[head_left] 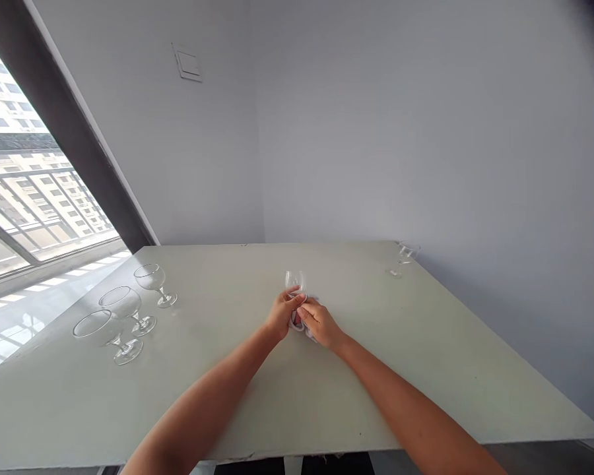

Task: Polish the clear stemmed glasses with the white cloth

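Grip: your left hand (282,314) pinches the glass (296,282) below its bowl, thumb and fingers drawn together; your right hand (321,323) presses in beside it, its fingers bent about the cloth (311,334).
Held glass: before you, mid-table, bowl pointing away from you; your fingers hide much of the stem.
Cloth: pale, bunched at your right fingers, partly showing beneath them; its full outline you cannot tell.
Left row: three stemmed glasses to your left, slanting away from you: near glass (99,328), middle glass (121,303), far glass (149,278), all standing on their feet.
Right corner: corner glass (408,253), near the table's far right edge, well apart from your hands.
Table: pale, smooth top (426,369) under your forearms.
Wall: switch (189,66) up to your left.
Window: window (44,191) at far left, railing and buildings outside.
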The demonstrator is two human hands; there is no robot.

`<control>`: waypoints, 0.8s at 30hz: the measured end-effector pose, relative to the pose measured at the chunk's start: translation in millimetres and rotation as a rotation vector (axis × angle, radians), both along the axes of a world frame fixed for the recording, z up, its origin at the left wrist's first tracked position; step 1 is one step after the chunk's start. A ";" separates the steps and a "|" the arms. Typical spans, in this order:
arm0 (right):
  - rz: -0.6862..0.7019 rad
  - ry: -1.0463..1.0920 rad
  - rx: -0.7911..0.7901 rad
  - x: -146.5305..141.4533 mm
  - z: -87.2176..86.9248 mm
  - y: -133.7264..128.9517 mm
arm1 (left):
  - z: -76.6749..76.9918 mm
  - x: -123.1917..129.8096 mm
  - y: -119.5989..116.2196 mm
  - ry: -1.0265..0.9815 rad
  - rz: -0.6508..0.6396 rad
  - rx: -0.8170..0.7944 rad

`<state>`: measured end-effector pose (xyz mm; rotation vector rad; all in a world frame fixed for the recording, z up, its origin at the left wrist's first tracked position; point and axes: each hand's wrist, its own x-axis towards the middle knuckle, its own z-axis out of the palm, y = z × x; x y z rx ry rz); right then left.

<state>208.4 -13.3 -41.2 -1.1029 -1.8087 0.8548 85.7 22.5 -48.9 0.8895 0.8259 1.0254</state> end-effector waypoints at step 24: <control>-0.109 0.625 -0.499 0.7 -7.6 14.0 | -4.4 -11.7 10.4 -0.035 0.064 0.039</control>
